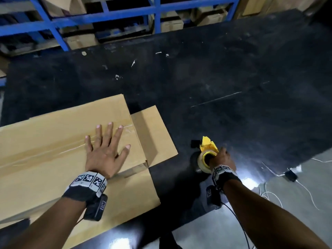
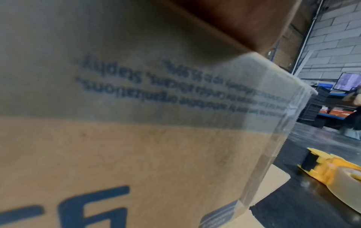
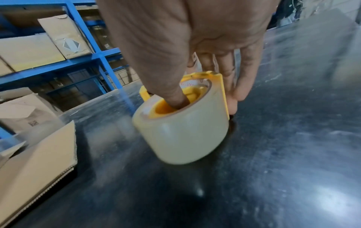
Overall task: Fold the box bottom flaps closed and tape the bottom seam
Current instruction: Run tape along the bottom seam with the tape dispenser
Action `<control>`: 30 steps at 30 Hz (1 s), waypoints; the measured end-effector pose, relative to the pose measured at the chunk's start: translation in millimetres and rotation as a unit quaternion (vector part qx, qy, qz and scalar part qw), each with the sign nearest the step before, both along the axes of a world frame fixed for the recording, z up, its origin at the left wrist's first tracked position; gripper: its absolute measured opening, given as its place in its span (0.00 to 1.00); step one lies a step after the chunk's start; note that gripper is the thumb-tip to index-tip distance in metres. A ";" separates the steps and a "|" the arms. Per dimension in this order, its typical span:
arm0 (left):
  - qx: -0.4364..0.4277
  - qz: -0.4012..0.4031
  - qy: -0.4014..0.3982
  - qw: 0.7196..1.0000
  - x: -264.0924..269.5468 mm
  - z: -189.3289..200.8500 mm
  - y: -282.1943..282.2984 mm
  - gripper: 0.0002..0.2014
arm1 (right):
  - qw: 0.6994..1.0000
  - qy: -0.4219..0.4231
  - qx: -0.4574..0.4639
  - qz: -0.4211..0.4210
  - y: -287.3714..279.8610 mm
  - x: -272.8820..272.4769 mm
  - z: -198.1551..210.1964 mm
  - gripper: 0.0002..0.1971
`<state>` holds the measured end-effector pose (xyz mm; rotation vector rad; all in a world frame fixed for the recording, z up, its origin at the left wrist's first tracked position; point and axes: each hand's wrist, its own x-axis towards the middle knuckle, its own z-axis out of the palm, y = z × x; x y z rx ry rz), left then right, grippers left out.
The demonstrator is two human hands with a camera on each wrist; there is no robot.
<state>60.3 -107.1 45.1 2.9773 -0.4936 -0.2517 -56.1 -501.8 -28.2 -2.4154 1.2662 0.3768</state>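
A brown cardboard box (image 1: 53, 139) stands bottom-up on the black table at the left, its flaps folded shut and a strip of clear tape (image 1: 71, 150) along the seam. My left hand (image 1: 106, 146) lies flat on the taped top near the right end, fingers spread. The tape end runs down the box's printed side wall (image 2: 283, 123). To the right, my right hand (image 1: 221, 159) holds a yellow tape dispenser (image 1: 208, 150) with a clear roll (image 3: 181, 137) resting on the table; the thumb is inside the core, the fingers along the far side.
The black table (image 1: 233, 78) stretches far and right of the box. Two loose box flaps (image 1: 152, 133) lie flat on it beside the dispenser. Blue shelving (image 1: 107, 17) with cartons stands behind. White cables (image 1: 269, 193) trail on the grey floor at the right.
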 end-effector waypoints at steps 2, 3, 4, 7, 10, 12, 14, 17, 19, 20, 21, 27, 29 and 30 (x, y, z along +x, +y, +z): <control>0.001 0.001 -0.005 1.000 -0.2 1.5 1.0 0.36 | 1.000 -0.003 0.025 0.004 -0.2 6.1 -0.3 0.26; 0.002 0.002 -0.005 1.000 -0.2 2.3 0.6 0.36 | 0.999 -0.009 0.049 0.006 0.2 9.7 0.0 0.28; 0.002 0.003 -0.004 1.000 -0.8 2.9 0.1 0.36 | 0.997 -0.024 0.072 0.005 1.8 12.5 2.0 0.29; -0.022 0.007 -0.004 1.000 -2.1 6.9 -2.8 0.37 | 0.988 -0.101 0.118 -0.014 8.2 26.7 15.5 0.25; -0.106 0.026 0.006 0.994 0.1 16.5 -0.9 0.39 | 0.969 -0.207 0.136 -0.010 18.2 46.4 49.7 0.24; -0.212 0.057 0.017 0.975 2.6 26.0 4.7 0.42 | 0.949 -0.277 0.149 0.027 27.2 62.6 81.5 0.27; -0.307 0.091 0.005 0.947 5.3 37.7 13.5 0.40 | 0.926 -0.325 0.167 0.096 42.1 81.8 116.6 0.29; -0.393 0.121 -0.032 0.911 7.5 57.5 30.3 0.30 | 0.884 -0.363 0.179 0.232 80.8 111.1 164.3 0.23; -0.463 0.140 -0.021 0.875 9.4 73.9 44.4 0.23 | 0.851 -0.375 0.206 0.304 117.2 127.1 187.7 0.22; -0.487 0.147 -0.023 0.861 11.4 82.4 53.0 0.20 | 0.835 -0.379 0.220 0.332 137.8 133.6 197.1 0.22; -0.511 0.155 -0.028 0.845 13.3 91.7 62.0 0.17 | 0.821 -0.381 0.231 0.358 159.3 139.0 205.1 0.23; -0.653 0.217 -0.030 0.725 21.7 151.0 130.8 0.15 | 0.777 -0.352 0.236 0.464 280.2 160.0 230.0 0.28; -0.665 0.216 -0.020 0.714 21.2 159.6 154.6 0.15 | 0.767 -0.349 0.231 0.486 310.8 164.5 231.1 0.28; -0.670 0.213 -0.016 0.711 21.2 160.1 167.1 0.15 | 0.762 -0.348 0.231 0.494 325.7 166.9 231.6 0.27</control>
